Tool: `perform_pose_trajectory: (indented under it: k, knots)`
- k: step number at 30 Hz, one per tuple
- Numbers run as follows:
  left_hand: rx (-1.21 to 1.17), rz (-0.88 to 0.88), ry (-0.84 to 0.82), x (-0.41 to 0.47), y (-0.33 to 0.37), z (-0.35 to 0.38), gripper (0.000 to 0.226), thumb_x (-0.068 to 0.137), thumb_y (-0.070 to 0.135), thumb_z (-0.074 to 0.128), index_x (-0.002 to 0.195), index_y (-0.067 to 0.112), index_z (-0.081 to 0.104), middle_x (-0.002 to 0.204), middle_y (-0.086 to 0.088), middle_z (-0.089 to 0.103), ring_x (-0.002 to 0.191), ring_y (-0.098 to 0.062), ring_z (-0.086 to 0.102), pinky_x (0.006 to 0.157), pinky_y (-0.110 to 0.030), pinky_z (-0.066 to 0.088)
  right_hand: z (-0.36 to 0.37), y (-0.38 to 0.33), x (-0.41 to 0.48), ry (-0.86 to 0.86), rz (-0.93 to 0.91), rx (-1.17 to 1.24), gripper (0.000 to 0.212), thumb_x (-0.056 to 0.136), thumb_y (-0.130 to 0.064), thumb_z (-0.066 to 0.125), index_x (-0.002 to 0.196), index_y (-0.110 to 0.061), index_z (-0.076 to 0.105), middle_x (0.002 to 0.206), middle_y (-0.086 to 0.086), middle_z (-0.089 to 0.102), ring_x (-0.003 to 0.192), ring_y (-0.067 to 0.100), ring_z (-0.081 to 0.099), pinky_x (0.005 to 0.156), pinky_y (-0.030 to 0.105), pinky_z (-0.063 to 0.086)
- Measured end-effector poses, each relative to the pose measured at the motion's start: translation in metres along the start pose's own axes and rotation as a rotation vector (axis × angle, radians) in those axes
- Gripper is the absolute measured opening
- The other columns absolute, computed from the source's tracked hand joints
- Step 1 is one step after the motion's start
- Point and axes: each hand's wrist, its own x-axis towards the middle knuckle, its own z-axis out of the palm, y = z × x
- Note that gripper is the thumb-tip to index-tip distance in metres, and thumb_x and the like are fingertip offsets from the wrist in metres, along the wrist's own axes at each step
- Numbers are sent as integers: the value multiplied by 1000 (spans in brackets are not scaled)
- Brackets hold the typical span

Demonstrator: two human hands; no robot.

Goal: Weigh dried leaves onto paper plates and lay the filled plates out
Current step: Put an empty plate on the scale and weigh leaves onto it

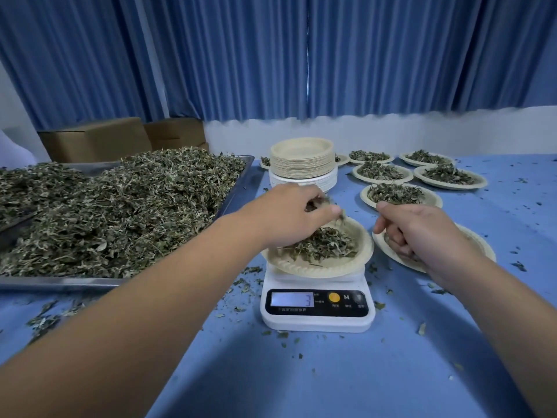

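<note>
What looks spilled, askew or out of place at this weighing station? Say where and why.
Dried leaf scraps lie spilled over the blue cloth, thickest around the scale and beside the tray, off any plate. The plate on the scale overhangs the platform and seems to sit tilted, its left rim lower.

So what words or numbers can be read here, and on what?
"3": on the display of the scale.
"M": on its panel, right of the yellow button.
Small print under the display and buttons: too blurred to read.
Boxes: no text shows.
</note>
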Motion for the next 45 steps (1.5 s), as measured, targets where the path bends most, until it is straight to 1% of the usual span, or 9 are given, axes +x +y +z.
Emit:
perform_pose_trajectory:
  k: [2,6,12,17,23,27,32,40,45]
  knots:
    - [-45,-10,-18,-3,-4,0,52,91,68,33,123,35,57,124,9,58,112,-13,52,95,-37,43,1,-1,0,-1,-1,-3,47,96,-34,54,53,-17,63,45,-1,32,39,15,25,36,20,21]
    - [-188,-2,103,-11,-11,-4,53,96,62,27,127,33,58,125,10,60,115,-7,51,87,-25,35,2,-2,-1,-8,-7,-24,48,96,-35,54,51,-19,64,44,1,33,41,16,24,39,20,19]
    - [-230,-70,378,-26,-37,-9,21,97,41,48,108,34,64,94,27,59,87,13,52,68,-6,34,4,-2,-1,0,-14,-20,48,96,-35,54,52,-18,65,43,2,34,42,17,24,43,22,19]
    - [-138,-211,497,-49,-72,3,16,96,29,52,102,28,67,89,19,56,79,8,49,65,-10,32,7,-3,-3,-1,-29,-40,47,95,-35,55,52,-19,65,44,2,34,41,17,25,40,21,21]
    - [-20,-467,487,-74,-106,-5,27,96,43,45,108,28,64,103,0,55,86,-15,52,77,-35,41,11,-4,-3,19,-39,-39,46,95,-34,56,53,-18,66,44,2,34,39,16,25,35,20,21]
    - [102,-676,261,-80,-109,-9,39,95,52,44,123,27,56,124,-10,51,102,-33,56,91,-48,48,10,-3,-5,26,-41,-41,46,95,-34,56,53,-18,66,45,2,32,39,15,25,37,20,20]
    - [67,-657,232,-82,-102,-7,29,95,48,45,112,28,59,105,-6,58,80,-27,59,78,-41,53,9,-3,-6,44,-45,-38,45,94,-34,57,54,-15,66,46,3,32,39,15,25,37,19,19]
    - [205,-877,93,-92,-118,-20,48,93,59,41,128,28,56,127,-9,56,114,-34,52,96,-47,44,9,-5,-8,47,-33,-50,45,94,-35,57,54,-16,64,46,1,33,40,15,26,35,18,21]
    - [53,-813,99,-94,-122,-19,42,92,39,60,131,22,58,118,-10,61,98,-29,55,76,-31,43,10,-6,-9,42,-36,-40,44,94,-34,57,56,-13,64,47,2,32,41,15,25,35,18,21]
